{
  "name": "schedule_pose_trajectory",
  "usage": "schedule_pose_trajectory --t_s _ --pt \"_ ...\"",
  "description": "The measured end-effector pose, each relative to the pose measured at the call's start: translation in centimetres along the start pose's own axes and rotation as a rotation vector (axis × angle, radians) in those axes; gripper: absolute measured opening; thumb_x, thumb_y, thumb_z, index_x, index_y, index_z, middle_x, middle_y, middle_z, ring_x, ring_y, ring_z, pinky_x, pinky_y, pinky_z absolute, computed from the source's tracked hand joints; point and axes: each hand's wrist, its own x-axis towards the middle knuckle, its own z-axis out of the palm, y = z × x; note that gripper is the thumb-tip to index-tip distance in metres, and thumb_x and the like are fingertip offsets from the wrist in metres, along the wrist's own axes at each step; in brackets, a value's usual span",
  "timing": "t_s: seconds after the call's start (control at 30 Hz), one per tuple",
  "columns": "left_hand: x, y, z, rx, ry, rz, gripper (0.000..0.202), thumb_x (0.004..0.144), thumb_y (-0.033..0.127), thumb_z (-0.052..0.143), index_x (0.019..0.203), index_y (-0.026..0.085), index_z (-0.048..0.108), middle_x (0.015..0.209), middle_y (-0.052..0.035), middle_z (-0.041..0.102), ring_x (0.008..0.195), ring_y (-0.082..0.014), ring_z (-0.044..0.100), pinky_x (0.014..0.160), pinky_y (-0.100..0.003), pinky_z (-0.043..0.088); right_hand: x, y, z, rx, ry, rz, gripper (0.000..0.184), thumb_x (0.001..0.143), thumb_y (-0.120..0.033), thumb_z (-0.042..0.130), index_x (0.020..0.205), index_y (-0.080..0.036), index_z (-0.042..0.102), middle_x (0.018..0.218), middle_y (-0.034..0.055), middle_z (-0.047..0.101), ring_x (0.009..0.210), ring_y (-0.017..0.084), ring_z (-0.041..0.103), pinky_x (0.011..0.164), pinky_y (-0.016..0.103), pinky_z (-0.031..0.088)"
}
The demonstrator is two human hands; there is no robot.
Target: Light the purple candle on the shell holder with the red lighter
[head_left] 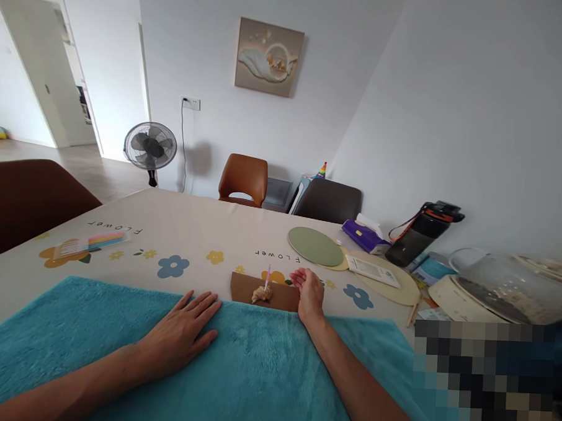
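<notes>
My left hand (190, 324) lies palm down on a fluffy teal towel (255, 371), fingers stretched out and holding nothing. At the right end of a brown piece of cardboard (243, 287), my right hand (309, 293) stands on its edge, fingers extended and slightly curved. Its palm faces a thin lilac candle (267, 275), which stands upright in a lumpy tan mass (262, 294) on the cardboard. Nothing shows in the right hand. I cannot tell whether it touches the cardboard. The near edge of the cardboard meets the towel's far edge.
A pack of coloured candles (96, 243) lies on the flowered tablecloth (192, 219) at left. To the right are a green round mat (315, 246), a purple tissue pack (364, 236), a black bottle (420, 232) and a glass-lidded pot (482, 297). Beyond stand chairs and a fan (150, 146).
</notes>
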Motion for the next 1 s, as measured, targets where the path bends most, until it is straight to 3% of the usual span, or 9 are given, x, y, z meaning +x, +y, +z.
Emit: schedule_pose_trajectory --t_s 0.2,0.4,1.0 --pt "0.0 -0.11 -0.05 0.094 -0.048 0.015 0.055 0.092 0.051 0.03 0.142 0.029 0.029 0.149 -0.0016 0.03 0.137 -0.0233 0.027 0.114 -0.047 0.016 0.22 0.01 -0.11 -0.003 -0.002 0.019 0.02 0.07 -0.034 0.055 0.076 -0.015 0.06 0.069 0.0019 0.065 0.068 0.016 0.065 0.066 0.026 0.051" --pt "-0.02 -0.21 0.06 0.16 -0.018 0.041 0.054 0.093 0.051 0.03 0.142 0.03 0.028 0.148 -0.0005 0.032 0.136 -0.0229 0.03 0.114 -0.046 0.021 0.33 0.03 -0.21 -0.005 0.0 0.027 0.019 0.072 -0.033 0.055 0.076 -0.015 0.06 0.07 0.0023 0.066 0.068 0.016 0.065 0.065 0.025 0.052" --pt "-0.11 -0.39 0.14 0.181 -0.041 0.038 0.055 0.093 0.051 0.028 0.143 0.029 0.024 0.149 -0.0007 0.029 0.137 -0.0229 0.027 0.114 -0.048 0.021 0.22 -0.29 -0.11 0.003 0.009 0.043 0.02 0.073 -0.033 0.054 0.076 -0.015 0.06 0.071 0.0026 0.065 0.068 0.015 0.066 0.067 0.026 0.052"
